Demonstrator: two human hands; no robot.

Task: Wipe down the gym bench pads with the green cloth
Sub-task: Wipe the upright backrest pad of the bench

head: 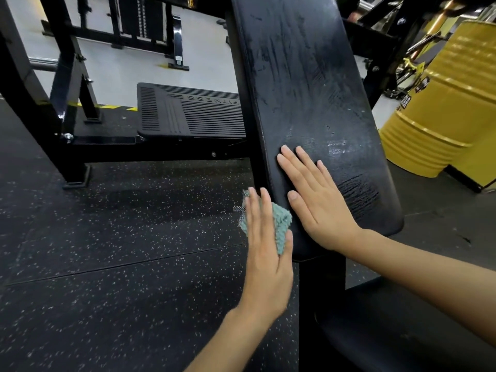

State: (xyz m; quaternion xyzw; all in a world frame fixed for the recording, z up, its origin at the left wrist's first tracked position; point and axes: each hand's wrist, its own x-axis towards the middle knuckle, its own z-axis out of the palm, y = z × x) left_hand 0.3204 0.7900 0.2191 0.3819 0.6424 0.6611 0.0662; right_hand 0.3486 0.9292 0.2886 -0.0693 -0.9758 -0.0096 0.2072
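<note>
In the head view, the left hand (264, 245) is pressing the green cloth (279, 224) against the left side edge of the black back pad (308, 89), near its lower end. Its fingers are lying straight over the cloth rather than curling round it. The right hand (319, 200) is lying flat and open on the pad's face, holding nothing and seemingly steadying the pad. Since only flat pressure is pinning the cloth to a narrow, upright edge, it is probably at risk of slipping out and dropping to the speckled rubber floor (107, 237) if the pressure eases during a stroke. The bunched cloth is also covering little surface, so streaks higher on the pad, where smears are showing, could be missed. The cloth is sitting under the left palm and fingers, bulging out on the right between that hand and the pad, just left of the right hand's thumb and apparently not touching it. The seat pad (389, 331) is waiting near right, with no cloth on it.
</note>
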